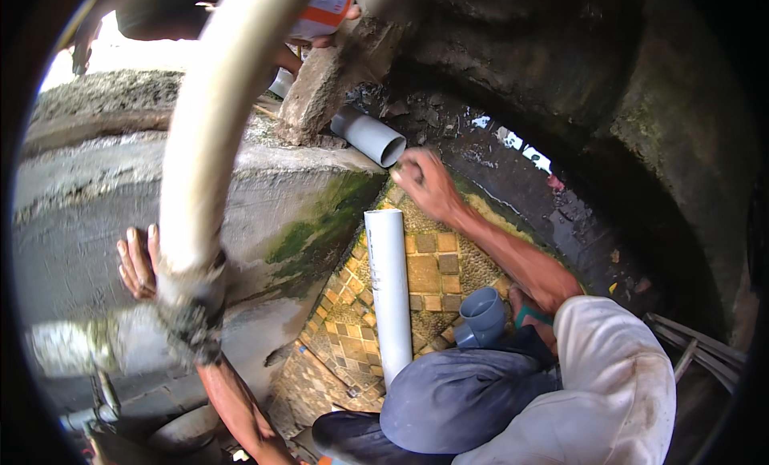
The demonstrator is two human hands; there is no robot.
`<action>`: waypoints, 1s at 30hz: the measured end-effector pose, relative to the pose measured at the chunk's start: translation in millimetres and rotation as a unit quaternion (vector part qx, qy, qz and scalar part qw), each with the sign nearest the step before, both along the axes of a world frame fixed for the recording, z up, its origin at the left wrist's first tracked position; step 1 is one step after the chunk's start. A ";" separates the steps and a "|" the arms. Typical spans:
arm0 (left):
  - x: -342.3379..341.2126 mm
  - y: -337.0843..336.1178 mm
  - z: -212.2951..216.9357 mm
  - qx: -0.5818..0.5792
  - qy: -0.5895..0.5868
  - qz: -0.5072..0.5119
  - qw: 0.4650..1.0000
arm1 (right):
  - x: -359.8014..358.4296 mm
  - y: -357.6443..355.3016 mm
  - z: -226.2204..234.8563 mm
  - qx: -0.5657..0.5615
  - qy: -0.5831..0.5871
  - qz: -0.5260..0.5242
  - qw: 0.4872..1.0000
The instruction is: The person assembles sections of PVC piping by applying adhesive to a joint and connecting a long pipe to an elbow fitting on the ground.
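Note:
My left hand lies with its fingers stretched against the grey concrete wall; its wrist is hidden behind a thick, pale pipe. Just right of the open mouth of a grey plastic pipe is my right hand, its fingers curled in. Whether anything small is pinched there, I cannot make out. Below, a longer light-grey pipe stands over the mosaic-tiled floor, its lower end hidden by my knee. A blue-grey pipe fitting sits beside my leg, near a sandalled foot.
The thick pipe meets a dirty joint and a horizontal white pipe at left. A concrete block rests on the ledge. Another person's hand holds a white and orange container at the top. Wet, dark ground lies at right.

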State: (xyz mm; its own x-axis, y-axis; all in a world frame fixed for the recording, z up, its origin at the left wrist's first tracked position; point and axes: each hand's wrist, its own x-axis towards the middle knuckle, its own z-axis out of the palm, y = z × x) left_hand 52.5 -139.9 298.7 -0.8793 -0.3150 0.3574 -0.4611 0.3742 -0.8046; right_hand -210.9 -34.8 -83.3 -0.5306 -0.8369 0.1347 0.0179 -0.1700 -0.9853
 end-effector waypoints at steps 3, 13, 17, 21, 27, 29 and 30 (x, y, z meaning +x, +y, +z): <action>-4.5 29.9 -31.8 0.119 0.052 -0.051 0.990 | 3.2 98.2 8.9 0.102 0.087 0.156 0.979; 75.9 141.0 -214.8 0.704 -0.082 0.302 0.638 | 27.1 246.3 61.2 0.363 0.222 0.295 0.856; 72.3 122.4 -239.8 0.779 -0.087 0.346 0.516 | 52.3 236.6 92.3 0.430 0.238 0.278 0.825; 50.6 113.2 -254.4 0.731 -0.076 0.271 0.621 | 46.3 238.7 60.8 0.422 0.158 0.231 0.862; 11.6 123.8 -234.5 0.753 -0.006 0.222 0.619 | -9.7 188.0 84.8 0.312 0.000 0.222 0.924; 8.0 139.5 -224.0 0.812 0.044 0.218 0.540 | -9.5 163.9 88.0 0.262 -0.059 0.235 0.934; 4.3 144.6 -225.8 0.844 0.068 0.198 0.494 | -14.0 154.3 87.4 0.234 -0.039 0.224 0.945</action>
State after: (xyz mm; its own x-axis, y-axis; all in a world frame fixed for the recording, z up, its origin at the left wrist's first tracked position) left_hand 56.8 4.7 72.8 -0.6330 -0.4022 -0.6615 -0.7741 0.3180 0.5473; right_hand -224.9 119.5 4.1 -0.1008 -0.9380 -0.3316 0.0599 0.3269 -0.9431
